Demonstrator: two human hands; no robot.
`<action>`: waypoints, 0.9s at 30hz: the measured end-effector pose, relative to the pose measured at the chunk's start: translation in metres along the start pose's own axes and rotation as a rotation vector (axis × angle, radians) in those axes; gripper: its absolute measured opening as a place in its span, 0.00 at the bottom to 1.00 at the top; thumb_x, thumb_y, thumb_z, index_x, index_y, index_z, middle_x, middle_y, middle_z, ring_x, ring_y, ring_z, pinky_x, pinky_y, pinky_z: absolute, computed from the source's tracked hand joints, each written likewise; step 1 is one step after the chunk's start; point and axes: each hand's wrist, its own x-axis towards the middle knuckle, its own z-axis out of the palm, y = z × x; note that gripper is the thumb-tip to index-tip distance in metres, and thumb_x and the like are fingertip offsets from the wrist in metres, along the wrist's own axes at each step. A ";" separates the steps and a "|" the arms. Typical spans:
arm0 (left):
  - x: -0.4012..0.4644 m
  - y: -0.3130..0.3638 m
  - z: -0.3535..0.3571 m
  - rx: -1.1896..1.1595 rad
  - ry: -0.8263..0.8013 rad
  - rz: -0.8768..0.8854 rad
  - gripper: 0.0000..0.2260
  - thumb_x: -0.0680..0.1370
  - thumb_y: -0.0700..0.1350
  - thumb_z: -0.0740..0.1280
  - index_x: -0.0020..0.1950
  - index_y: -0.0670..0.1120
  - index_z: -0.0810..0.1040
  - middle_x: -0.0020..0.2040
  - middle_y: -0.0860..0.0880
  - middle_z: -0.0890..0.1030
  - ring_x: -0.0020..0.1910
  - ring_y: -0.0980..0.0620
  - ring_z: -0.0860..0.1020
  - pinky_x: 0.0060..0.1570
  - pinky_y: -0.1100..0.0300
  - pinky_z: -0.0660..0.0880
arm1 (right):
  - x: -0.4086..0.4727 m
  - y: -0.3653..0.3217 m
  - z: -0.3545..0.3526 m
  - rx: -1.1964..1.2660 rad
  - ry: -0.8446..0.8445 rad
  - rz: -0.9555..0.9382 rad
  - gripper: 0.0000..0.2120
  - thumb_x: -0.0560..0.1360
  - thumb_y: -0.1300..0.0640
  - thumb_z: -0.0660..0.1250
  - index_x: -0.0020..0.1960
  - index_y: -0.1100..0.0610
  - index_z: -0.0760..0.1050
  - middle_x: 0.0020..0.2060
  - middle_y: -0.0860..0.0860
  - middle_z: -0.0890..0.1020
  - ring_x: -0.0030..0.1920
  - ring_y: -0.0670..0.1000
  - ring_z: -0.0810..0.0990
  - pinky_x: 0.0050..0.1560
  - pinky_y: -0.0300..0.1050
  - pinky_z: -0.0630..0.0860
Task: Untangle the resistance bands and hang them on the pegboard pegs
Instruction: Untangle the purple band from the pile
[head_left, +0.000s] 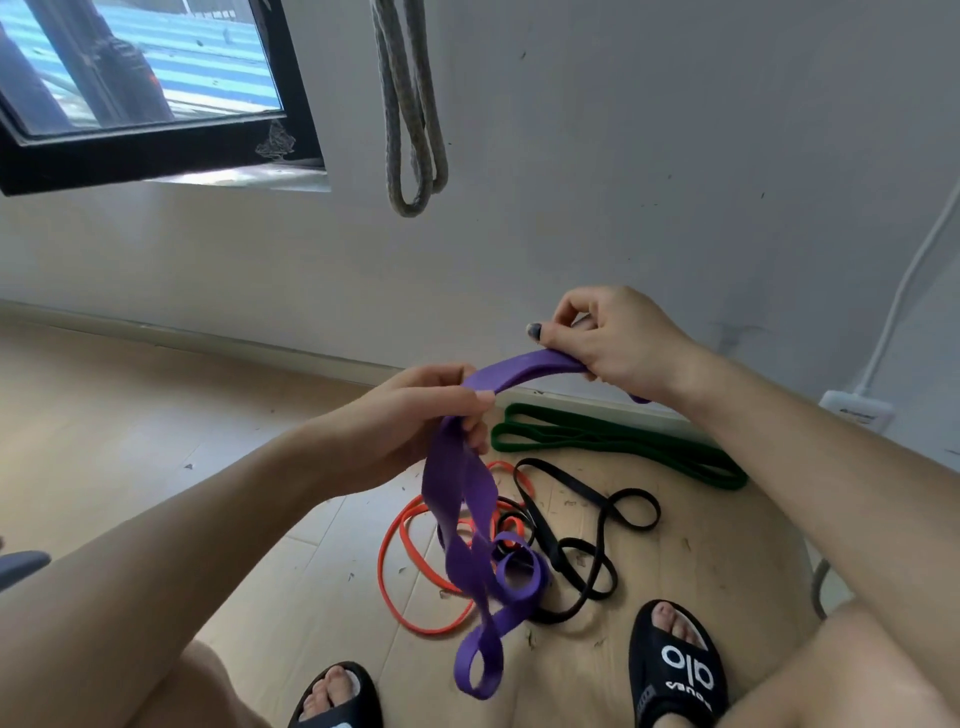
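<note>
A wide purple band (470, 525) is held up between both hands. My left hand (410, 415) grips it where it bends downward. My right hand (608, 343) pinches its upper end, farther right and higher. Below my left hand the band hangs twisted and looped toward the floor. An orange band (400, 561) and a thin black band (587, 525) lie tangled together on the wooden floor beneath it. A green band (618, 441) lies folded flat by the wall. A grey band (413, 119) hangs on the wall above; its peg is out of view.
A black-framed window (156, 104) fills the upper left. A white cable and a power strip (854, 410) sit at the right wall. My feet in black slides (675, 670) stand just short of the tangled bands. A dark object (21, 566) pokes in at the left edge.
</note>
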 end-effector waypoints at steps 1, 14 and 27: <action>-0.001 -0.001 0.001 0.010 0.001 0.002 0.08 0.77 0.45 0.69 0.47 0.41 0.73 0.38 0.45 0.73 0.38 0.50 0.75 0.47 0.58 0.77 | 0.000 0.001 0.001 -0.011 -0.019 0.003 0.14 0.80 0.45 0.69 0.43 0.54 0.77 0.21 0.44 0.76 0.23 0.42 0.72 0.28 0.34 0.68; -0.007 0.003 0.008 0.228 0.004 0.053 0.03 0.80 0.40 0.69 0.52 0.41 0.80 0.38 0.47 0.81 0.33 0.52 0.78 0.36 0.63 0.78 | -0.002 -0.012 0.028 0.016 -0.120 -0.024 0.14 0.87 0.50 0.56 0.53 0.51 0.79 0.48 0.49 0.84 0.51 0.51 0.83 0.57 0.51 0.79; -0.005 0.002 0.011 0.150 -0.013 0.065 0.18 0.78 0.46 0.68 0.67 0.46 0.76 0.55 0.45 0.86 0.57 0.47 0.84 0.58 0.57 0.80 | -0.010 -0.034 0.034 0.073 -0.067 -0.118 0.07 0.79 0.51 0.70 0.44 0.49 0.76 0.30 0.47 0.81 0.28 0.41 0.75 0.33 0.33 0.68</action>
